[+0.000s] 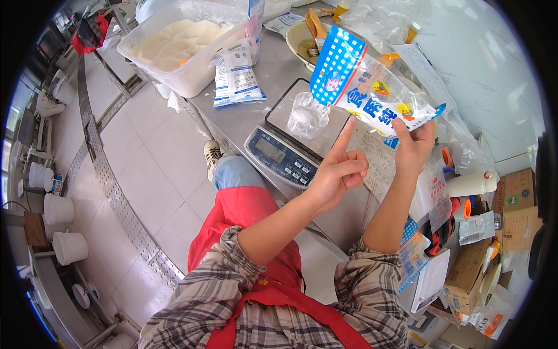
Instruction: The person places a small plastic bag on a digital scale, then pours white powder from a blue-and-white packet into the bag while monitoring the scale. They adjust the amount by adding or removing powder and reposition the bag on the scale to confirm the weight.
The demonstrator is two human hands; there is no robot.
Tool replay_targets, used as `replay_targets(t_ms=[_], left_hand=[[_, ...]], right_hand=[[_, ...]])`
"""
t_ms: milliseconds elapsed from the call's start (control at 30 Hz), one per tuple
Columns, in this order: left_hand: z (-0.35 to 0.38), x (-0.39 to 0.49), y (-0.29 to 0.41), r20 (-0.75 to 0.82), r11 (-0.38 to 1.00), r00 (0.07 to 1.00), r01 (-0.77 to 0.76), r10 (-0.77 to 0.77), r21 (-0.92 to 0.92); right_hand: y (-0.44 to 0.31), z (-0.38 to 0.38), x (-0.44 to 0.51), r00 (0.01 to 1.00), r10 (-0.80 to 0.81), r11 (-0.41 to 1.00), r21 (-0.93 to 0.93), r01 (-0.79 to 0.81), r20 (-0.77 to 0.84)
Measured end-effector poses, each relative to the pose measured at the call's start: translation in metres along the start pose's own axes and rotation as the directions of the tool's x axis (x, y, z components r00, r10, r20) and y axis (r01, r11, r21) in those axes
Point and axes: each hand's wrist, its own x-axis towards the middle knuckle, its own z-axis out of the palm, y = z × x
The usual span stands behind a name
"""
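Observation:
My right hand (pixel 412 141) grips a printed plastic pouch (pixel 344 65) by its lower edge, thumb in front. The pouch is partly see-through, with a blue-and-white checked end and large writing, and is held tilted above the worktop. My left hand (pixel 342 168) holds nothing. Its index finger points at the pouch's lower edge, the other fingers curled; whether the fingertip touches is unclear. Below and to the left sits a digital scale (pixel 281 155). On its metal pan rests a crumpled clear plastic bag or cup (pixel 307 115), its contents hard to make out.
A plastic tub of pale flour-like powder (pixel 181 43) stands at the back left, beside a white printed packet (pixel 237 78). A bowl with wooden-handled brushes (pixel 301 43) is behind the pouch. Handwritten sheets (pixel 370 152) lie on the steel worktop (pixel 270 83). Cardboard boxes (pixel 468 270) and packets crowd the right.

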Motion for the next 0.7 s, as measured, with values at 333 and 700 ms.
replay_targets(t_ms=[333,700], left_hand=[[0.0015,-0.0002,0.0009,0.005,1.000,1.000,0.002,-0.002,-0.018],[0.0040,-0.0009,-0.0002,-0.037,1.000,0.999,0.001,-0.001,0.019]], right_hand=[[0.0012,-0.0008,0.0002,1.000,0.000,0.999,0.046,0.001,-0.008],[-0.0012,0.0014,-0.0001,0.998,0.046,0.998,0.037,-0.047,0.034]])
